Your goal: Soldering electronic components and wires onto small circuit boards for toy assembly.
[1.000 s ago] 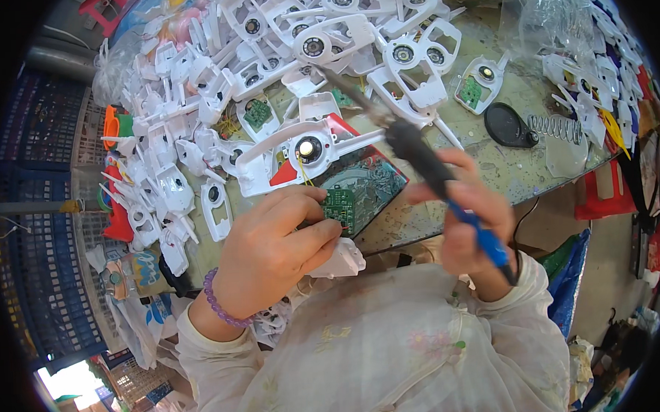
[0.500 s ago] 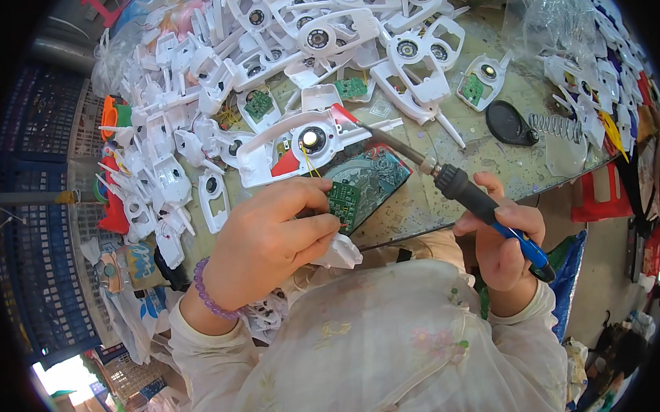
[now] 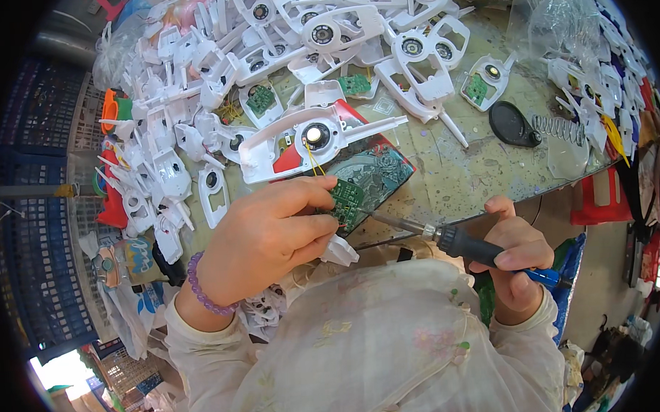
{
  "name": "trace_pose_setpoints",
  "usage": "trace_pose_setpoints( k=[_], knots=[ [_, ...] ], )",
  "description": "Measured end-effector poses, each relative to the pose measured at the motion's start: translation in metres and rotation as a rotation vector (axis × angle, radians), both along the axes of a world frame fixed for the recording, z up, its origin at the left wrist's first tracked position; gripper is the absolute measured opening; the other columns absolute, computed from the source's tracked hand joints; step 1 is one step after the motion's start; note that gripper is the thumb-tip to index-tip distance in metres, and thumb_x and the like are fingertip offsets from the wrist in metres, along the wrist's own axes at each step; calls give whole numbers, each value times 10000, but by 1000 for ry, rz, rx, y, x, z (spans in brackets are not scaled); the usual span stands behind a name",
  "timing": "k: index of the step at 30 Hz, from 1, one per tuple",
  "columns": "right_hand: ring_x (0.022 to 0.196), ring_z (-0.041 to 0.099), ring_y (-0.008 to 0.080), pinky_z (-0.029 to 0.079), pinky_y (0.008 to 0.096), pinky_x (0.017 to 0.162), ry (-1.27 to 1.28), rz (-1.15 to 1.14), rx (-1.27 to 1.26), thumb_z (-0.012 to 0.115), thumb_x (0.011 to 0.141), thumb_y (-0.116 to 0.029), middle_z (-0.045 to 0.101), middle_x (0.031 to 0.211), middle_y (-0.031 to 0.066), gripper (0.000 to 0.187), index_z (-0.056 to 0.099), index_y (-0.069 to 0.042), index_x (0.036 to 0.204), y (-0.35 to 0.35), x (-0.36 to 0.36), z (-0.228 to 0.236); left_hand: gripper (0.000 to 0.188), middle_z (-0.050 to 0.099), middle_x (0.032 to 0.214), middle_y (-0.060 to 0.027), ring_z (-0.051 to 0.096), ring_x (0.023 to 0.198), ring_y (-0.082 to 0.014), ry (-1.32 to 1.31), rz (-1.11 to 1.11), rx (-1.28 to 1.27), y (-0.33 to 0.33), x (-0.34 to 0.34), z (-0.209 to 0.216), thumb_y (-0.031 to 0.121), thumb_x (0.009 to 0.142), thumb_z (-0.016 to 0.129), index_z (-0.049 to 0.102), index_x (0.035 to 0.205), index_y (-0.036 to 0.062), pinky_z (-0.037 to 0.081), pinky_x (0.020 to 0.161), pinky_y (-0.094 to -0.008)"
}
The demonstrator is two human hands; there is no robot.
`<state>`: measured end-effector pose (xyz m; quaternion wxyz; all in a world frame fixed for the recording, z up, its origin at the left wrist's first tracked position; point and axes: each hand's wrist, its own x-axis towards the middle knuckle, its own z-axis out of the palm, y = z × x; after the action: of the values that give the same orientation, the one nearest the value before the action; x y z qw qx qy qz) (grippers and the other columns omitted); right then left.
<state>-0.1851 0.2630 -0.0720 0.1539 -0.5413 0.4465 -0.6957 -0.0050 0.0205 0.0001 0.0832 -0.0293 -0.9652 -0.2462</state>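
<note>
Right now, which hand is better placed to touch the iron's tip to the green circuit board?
The right hand. It grips the soldering iron, whose tip points at the green circuit board. The left hand is pinching that board and has no tool.

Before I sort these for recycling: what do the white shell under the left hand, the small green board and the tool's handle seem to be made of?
White shell: looks like moulded plastic, glossy, smooth-edged. Green board in the left hand: probably laminate circuit board, matt green with tiny solder dots. Soldering iron in the right hand: metal shaft, bare grey; black handle appears rubber or plastic.
</note>
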Motion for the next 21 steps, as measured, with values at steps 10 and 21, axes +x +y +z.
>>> trace_pose_setpoints(
  k=[10, 21],
  knots=[
    [436, 503, 166, 347, 476, 953, 80, 63, -53, 529, 855, -213, 515, 529, 28, 194, 619, -50, 909, -5, 3, -4, 157, 626, 916, -82, 653, 997, -295, -5, -11, 2, -1, 0, 1, 1, 674, 746, 667, 808, 24, 546, 759, -344],
    [439, 504, 166, 357, 470, 945, 91, 64, -29, 523, 862, -214, 517, 530, 25, 190, 618, -58, 915, -8, 5, -3, 152, 625, 912, -76, 651, 1003, -283, 0, -11, -6, 0, 0, 1, 6, 669, 743, 659, 793, 31, 545, 750, -344]
  ],
)
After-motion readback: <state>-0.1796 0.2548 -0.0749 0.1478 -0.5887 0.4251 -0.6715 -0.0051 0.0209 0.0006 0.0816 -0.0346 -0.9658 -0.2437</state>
